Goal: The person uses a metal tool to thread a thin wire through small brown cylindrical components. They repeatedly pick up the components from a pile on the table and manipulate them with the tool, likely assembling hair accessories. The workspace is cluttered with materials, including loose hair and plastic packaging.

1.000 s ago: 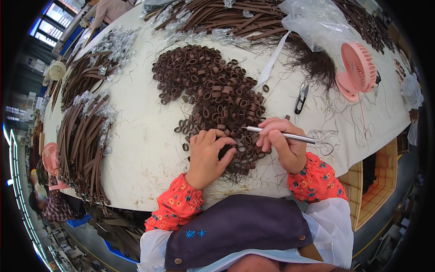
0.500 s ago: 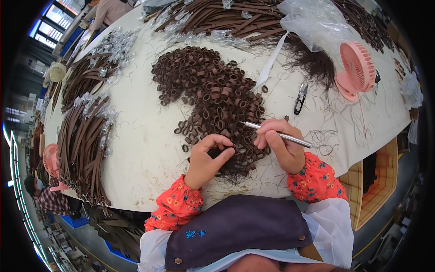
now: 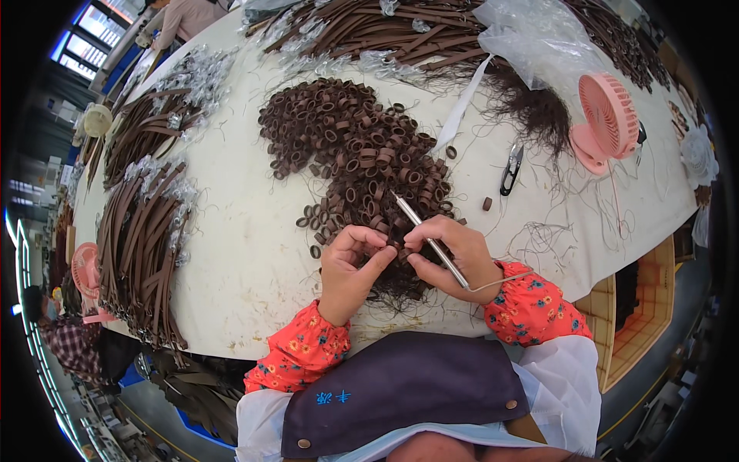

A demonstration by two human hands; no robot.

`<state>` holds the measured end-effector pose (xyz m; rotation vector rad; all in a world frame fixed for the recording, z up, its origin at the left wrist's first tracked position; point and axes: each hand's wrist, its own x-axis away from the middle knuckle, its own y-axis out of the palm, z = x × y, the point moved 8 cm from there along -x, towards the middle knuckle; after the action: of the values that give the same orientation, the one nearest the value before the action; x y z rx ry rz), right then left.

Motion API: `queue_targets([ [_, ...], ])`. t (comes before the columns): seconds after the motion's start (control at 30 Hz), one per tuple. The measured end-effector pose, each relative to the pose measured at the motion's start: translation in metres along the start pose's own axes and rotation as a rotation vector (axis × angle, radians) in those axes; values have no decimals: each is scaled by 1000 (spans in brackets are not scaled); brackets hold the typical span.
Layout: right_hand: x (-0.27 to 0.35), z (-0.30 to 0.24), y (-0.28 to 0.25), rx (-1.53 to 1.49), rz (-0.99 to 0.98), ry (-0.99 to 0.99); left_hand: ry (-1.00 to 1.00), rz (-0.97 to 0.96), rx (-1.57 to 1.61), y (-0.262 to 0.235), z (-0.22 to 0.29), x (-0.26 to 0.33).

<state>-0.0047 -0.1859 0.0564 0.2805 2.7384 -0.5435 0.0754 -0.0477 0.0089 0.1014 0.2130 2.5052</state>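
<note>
Over the near end of a heap of small brown strap loops (image 3: pixel 369 146), my two hands meet fingertip to fingertip. My left hand (image 3: pixel 344 269) is closed in a pinch on a brown loop (image 3: pixel 392 249), mostly covered by the fingers. A slim silver pen-shaped tool (image 3: pixel 409 213) lies across my right hand (image 3: pixel 466 250), which is closed round it. Its dark thin tip points up and left over the heap, and a pale cord trails from its back end. The right thumb and forefinger come close to the pinched loop; whether they touch it I cannot tell.
Black thread snips (image 3: pixel 511 169) and one stray loop (image 3: pixel 487 204) lie right of the heap. Beyond them stands a pink fan (image 3: pixel 608 115). Bundled brown straps (image 3: pixel 142 254) line the left and far sides. Loose threads litter the white tabletop (image 3: pixel 246 254). Another person (image 3: pixel 188 21) is at far left.
My right hand has moved left and in toward my left hand. The silver tool has swung steeper, its tip now farther up the heap. The stray loop on the right now shows fully.
</note>
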Motion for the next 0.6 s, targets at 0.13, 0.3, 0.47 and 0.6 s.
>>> queue_targets([
  [0.13,-1,-7,-15,97,86,-81,253,27,-594,-6,14,-1],
  [0.3,-2,-23,-16,265,101,-319,362,-15,-419,11,39,6],
  [0.47,-2,-21,-11,193,44,-262,134,-195,-299,16,3,3],
  [0.6,-2,-19,-9,161,10,-239,129,-228,-245,15,6,1],
])
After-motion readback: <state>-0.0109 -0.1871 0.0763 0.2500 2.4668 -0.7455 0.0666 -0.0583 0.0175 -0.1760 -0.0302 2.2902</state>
